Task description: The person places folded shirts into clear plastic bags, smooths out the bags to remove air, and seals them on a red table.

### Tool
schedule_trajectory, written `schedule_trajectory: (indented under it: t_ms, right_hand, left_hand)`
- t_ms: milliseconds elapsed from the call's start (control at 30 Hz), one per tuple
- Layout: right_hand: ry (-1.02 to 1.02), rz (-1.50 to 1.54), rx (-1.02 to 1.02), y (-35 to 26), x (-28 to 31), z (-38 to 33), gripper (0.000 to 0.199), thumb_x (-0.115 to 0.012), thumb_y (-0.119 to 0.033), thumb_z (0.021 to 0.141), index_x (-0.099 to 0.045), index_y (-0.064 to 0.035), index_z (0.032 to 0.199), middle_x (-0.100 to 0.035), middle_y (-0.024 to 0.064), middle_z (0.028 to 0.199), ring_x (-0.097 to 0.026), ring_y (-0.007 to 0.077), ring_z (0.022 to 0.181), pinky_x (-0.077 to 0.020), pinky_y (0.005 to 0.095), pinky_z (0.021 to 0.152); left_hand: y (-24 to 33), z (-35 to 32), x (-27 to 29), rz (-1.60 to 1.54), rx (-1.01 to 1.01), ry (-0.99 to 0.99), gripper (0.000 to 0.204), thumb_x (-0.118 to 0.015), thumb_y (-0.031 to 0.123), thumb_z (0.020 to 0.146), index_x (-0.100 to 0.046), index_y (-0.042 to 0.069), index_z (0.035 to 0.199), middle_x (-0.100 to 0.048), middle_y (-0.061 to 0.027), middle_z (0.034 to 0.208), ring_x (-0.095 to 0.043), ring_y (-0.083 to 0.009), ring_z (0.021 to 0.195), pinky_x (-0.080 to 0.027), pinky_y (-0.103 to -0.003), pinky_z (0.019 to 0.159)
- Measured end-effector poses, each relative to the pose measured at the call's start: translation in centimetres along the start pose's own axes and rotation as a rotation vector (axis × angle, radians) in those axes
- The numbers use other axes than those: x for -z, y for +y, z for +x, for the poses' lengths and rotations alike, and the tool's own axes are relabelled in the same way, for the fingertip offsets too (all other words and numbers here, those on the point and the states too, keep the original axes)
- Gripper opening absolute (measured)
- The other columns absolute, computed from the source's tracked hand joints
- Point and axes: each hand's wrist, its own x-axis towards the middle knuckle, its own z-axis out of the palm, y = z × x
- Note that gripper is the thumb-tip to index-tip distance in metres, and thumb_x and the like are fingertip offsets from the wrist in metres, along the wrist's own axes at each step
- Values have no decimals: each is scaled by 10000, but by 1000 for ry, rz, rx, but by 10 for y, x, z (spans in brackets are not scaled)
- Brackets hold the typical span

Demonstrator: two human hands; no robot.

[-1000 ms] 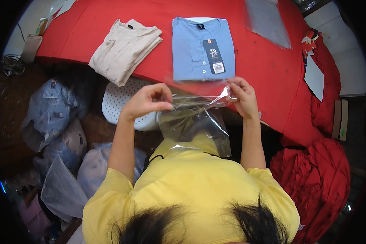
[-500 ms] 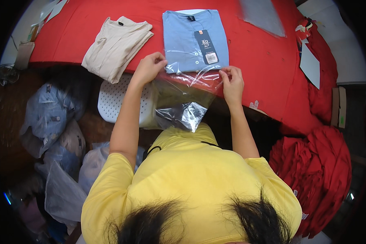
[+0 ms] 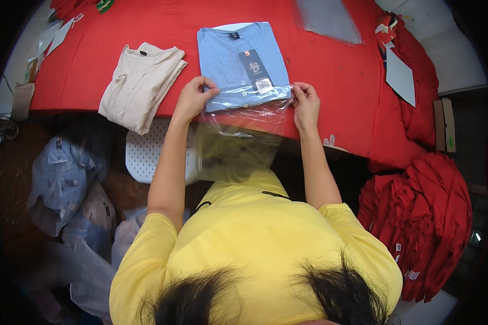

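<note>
A folded light blue shirt (image 3: 219,60) with buttons lies on the red-covered table in front of me, a dark hang tag (image 3: 252,67) on its front. Clear plastic bag (image 3: 244,142) film covers the shirt's lower end and hangs over the table edge towards my lap. My left hand (image 3: 194,98) pinches the bag's edge at the shirt's lower left. On the opposite side, my right hand (image 3: 307,105) pinches the bag's edge too. Left of the shirt is a folded beige garment (image 3: 138,89).
A white perforated stool (image 3: 153,151) stands under the table edge. Bagged garments (image 3: 65,170) lie at the lower left, and a heap of red cloth (image 3: 417,222) at the lower right. Clear plastic sheets (image 3: 331,19) and a white card (image 3: 400,78) lie on the table (image 3: 336,92).
Both hands have moved slightly up along the shirt's sides, and the plastic bag now covers more of its lower end. The view has shifted a little.
</note>
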Motion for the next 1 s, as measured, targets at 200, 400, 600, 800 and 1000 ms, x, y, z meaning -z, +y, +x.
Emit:
schedule_trajectory:
  t_ms: [200, 400, 600, 800, 1000]
  right_hand:
    - [-252, -353, 91, -20, -32, 71, 145, -650, -71, 864, -667, 14, 979, -657, 49, 956, -605, 125, 849, -480, 252, 769]
    - [-500, -650, 373, -22, -64, 122, 107, -660, -109, 852, -665, -30, 923, -586, 132, 1227, -652, 229, 905, -509, 292, 802]
    - [-460, -878, 147, -39, -85, 148, 110, -654, -145, 861, -631, -42, 892, -553, 151, 1298, -620, 327, 980, -492, 339, 855]
    - [-959, -943, 220, -41, -84, 216, 104, -661, -130, 861, -609, -40, 857, -542, 130, 1305, -564, 201, 1073, -439, 312, 918]
    - [-711, -566, -57, -30, -73, 245, 169, -568, -200, 940, -563, -36, 979, -634, 55, 844, -608, 135, 803, -467, 278, 767]
  left_hand:
    - [-8, 16, 8, -233, -123, 39, 134, -750, 68, 766, -638, 21, 824, -513, -78, 1183, -540, -100, 826, -446, -247, 758]
    - [-17, 52, 12, -279, -343, 180, 90, -713, 39, 808, -638, -4, 830, -393, -158, 1457, -567, -100, 915, -459, -235, 795]
    - [-10, 94, 37, -83, -87, 182, 117, -707, 87, 832, -635, -2, 859, -564, -162, 1313, -595, -123, 861, -470, -239, 774]
    - [27, 131, 64, 18, -32, -167, 88, -706, 77, 818, -631, 31, 813, -657, -53, 958, -580, -120, 892, -464, -268, 825]
    - [38, 230, 66, 70, -72, -244, 102, -642, 134, 886, -626, 34, 897, -672, -42, 872, -611, -127, 808, -486, -280, 763]
